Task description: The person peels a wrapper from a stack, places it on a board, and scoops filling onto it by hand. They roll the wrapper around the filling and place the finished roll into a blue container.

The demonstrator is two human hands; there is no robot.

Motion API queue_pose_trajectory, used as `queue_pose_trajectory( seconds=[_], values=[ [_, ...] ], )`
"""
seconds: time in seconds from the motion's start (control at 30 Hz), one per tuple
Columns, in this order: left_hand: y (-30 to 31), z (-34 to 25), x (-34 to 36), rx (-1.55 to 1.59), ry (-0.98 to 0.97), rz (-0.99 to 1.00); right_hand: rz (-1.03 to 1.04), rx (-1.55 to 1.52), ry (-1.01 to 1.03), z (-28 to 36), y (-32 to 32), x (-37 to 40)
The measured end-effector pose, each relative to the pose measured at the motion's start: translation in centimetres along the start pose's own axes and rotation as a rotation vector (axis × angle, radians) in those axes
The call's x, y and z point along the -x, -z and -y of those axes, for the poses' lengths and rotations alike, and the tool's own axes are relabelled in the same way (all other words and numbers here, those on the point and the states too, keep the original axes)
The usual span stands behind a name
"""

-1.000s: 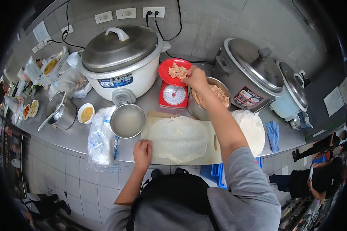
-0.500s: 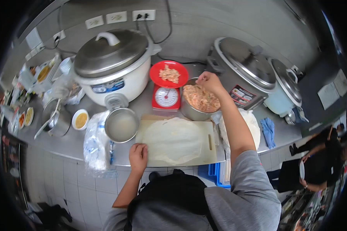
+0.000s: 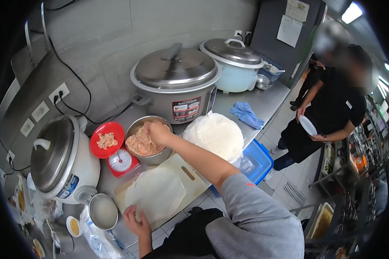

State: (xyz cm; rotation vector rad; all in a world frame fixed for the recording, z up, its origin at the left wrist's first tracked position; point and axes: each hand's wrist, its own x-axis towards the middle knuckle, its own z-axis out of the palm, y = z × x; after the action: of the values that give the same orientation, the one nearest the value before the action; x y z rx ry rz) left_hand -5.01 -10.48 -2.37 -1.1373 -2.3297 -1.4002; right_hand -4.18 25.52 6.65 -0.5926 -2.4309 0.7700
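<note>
My right hand [image 3: 157,133] reaches into a metal pot [image 3: 160,156] of pinkish minced filling [image 3: 141,143]. Its fingers curl down into the filling, and the fingertips are hidden. Near the board's front edge, my left hand [image 3: 137,221] holds nothing, its fingers apart and bent beside a thin, pale round wrapper [image 3: 153,192]. That wrapper lies flat on a cutting board [image 3: 194,183]. A red plate [image 3: 113,152] bearing a lump of filling [image 3: 106,140] rests on a red dial scale [image 3: 122,162], left of the pot.
A stack of white wrappers [image 3: 216,138] and a blue glove [image 3: 247,115] lie rightward. Large cookers [image 3: 177,90] line the wall. Cloudy liquid fills a metal bowl [image 3: 103,211] beside plastic packaging [image 3: 97,237]. A blue bin [image 3: 261,162] stands below. Another person [image 3: 328,108] holds a white plate.
The view has swung to the right. My right hand has gone from above the pot's rim down into the filling. My left hand's fingers have spread from a closer curl.
</note>
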Motion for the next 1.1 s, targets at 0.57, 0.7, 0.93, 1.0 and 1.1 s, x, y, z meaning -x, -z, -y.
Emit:
queue_pose_trajectory(
  seconds=[0.57,0.7,0.93,1.0,1.1],
  values=[
    [-21.3,-20.3,-28.3,-0.221,-0.662,0.230,-0.229,0.062,0.383,-4.3,-0.6,4.5],
    [-22.7,-19.9,-28.5,-0.263,-0.603,0.321,-0.128,0.005,0.254,-4.3,-0.5,5.0],
    [-22.6,-20.6,-28.6,-0.172,-0.606,0.240,-0.003,-0.090,0.296,-3.2,1.4,5.6],
    [-22.1,-20.6,-28.4,-0.188,-0.644,0.176,-0.143,-0.028,0.389,-4.8,-0.4,5.4],
    [-21.3,-19.5,-27.5,-0.093,-0.614,0.160,0.146,-0.130,0.167,-1.6,2.7,5.0]
  ],
)
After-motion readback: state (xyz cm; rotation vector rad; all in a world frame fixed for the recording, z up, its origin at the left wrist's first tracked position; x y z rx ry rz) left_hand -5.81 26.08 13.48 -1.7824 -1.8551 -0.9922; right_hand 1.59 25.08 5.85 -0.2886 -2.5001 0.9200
